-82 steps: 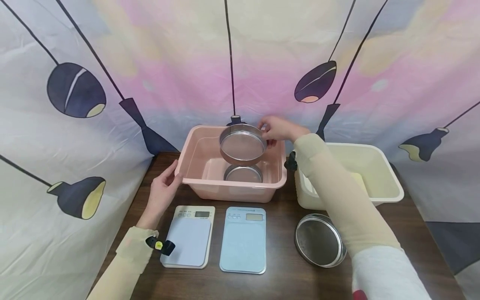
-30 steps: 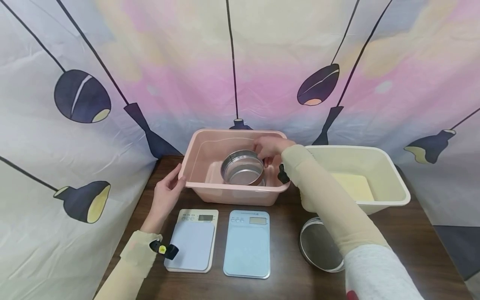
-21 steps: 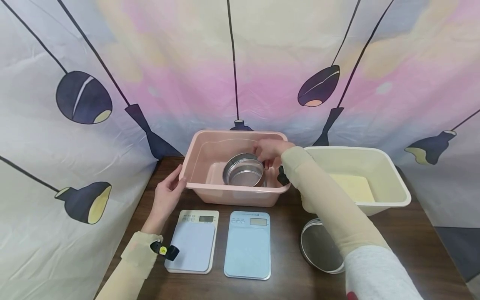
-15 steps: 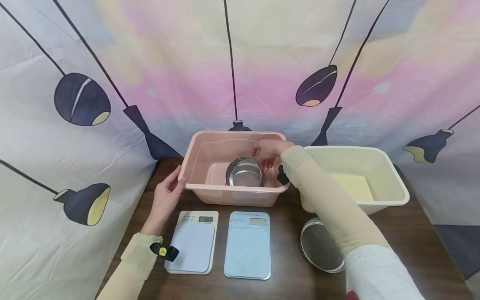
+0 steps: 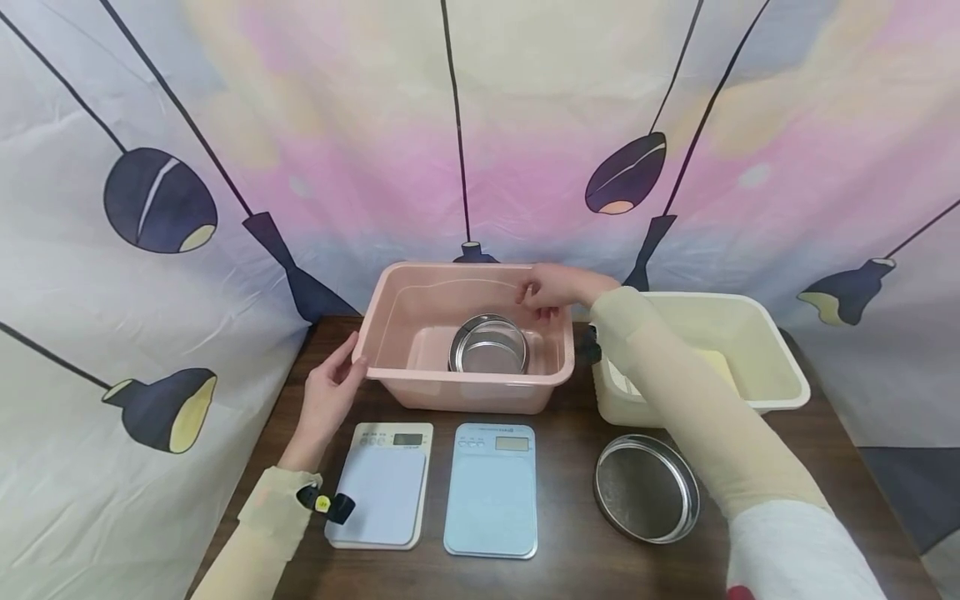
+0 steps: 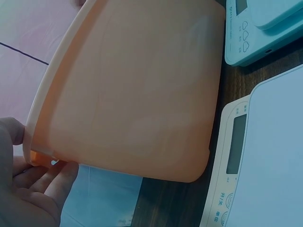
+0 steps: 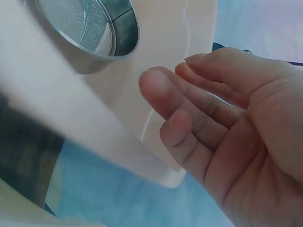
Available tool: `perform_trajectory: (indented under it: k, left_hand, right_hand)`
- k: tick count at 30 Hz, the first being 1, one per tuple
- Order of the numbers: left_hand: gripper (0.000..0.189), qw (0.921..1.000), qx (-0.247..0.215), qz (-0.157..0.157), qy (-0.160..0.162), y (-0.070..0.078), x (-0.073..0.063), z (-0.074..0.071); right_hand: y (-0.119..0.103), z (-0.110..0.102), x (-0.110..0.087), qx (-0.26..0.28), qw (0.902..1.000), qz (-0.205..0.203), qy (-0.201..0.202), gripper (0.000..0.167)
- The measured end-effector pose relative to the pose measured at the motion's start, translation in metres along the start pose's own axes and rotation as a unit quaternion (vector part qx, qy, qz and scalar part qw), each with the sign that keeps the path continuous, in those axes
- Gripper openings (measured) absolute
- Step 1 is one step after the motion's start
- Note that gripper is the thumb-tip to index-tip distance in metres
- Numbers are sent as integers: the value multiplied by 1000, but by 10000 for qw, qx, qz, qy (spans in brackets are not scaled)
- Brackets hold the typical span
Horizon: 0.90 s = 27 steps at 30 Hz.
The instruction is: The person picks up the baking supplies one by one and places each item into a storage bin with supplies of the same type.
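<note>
My left hand (image 5: 330, 385) holds the left rim of a pink plastic basin (image 5: 457, 390), thumb on one side and fingers under the lip in the left wrist view. Inside the basin, toward its right half, sits a round metal sieve (image 5: 489, 364) with a mesh bottom, stacked over another that it hides. My right hand (image 5: 561, 286) hovers above the basin's right back corner. Its fingers are relaxed and bent, with nothing in them; in the right wrist view the sieve stands apart from the fingertips (image 7: 176, 126).
A cream basin (image 5: 772, 354) with something pale yellow inside stands to the right, partly behind my right sleeve. A white kitchen scale (image 5: 380, 492) and a blue kitchen scale (image 5: 491, 500) lie in front. Another round sieve (image 5: 647, 489) lies on the dark wooden table (image 5: 570, 558).
The right hand lowered a sieve into the pink basin onto the one there, let go of it, and has moved up and right. The left hand has stayed on the rim.
</note>
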State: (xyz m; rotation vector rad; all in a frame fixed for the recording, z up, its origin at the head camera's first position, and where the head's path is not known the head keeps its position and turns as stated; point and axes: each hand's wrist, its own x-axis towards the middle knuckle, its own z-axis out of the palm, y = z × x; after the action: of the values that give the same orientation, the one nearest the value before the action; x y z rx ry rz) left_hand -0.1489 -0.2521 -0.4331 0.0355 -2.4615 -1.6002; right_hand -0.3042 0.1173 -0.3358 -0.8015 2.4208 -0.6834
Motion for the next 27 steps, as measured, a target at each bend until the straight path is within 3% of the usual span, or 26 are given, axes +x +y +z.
perform_trajectory:
  k: [13, 21, 27]
  left_hand:
    - [52, 9999, -152, 6, 30, 0, 1, 1]
    - [51, 9998, -169, 1, 55, -2, 0, 2]
    - [51, 9997, -210, 60, 76, -2, -2, 2]
  right_hand:
    - [7, -10, -40, -116, 9984, -508, 239, 30]
    - [14, -2, -65, -306, 9950, -765, 565, 26]
    - [16, 5, -88, -261, 9939, -730, 785, 28]
